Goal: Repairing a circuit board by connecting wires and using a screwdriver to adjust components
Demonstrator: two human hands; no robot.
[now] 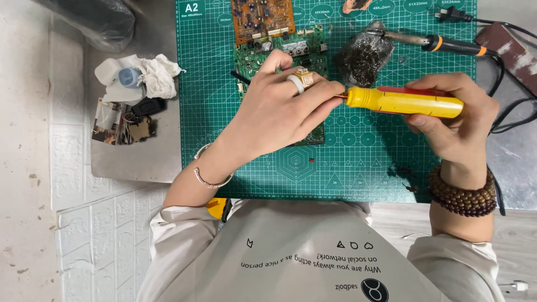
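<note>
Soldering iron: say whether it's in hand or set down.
Set down: the soldering iron lies on the mat, untouched by either hand.

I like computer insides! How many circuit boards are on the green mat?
2. An orange-brown circuit board lies at the mat's top edge. A green circuit board lies just below it, partly covered by the left hand. More could be hidden underneath.
</note>
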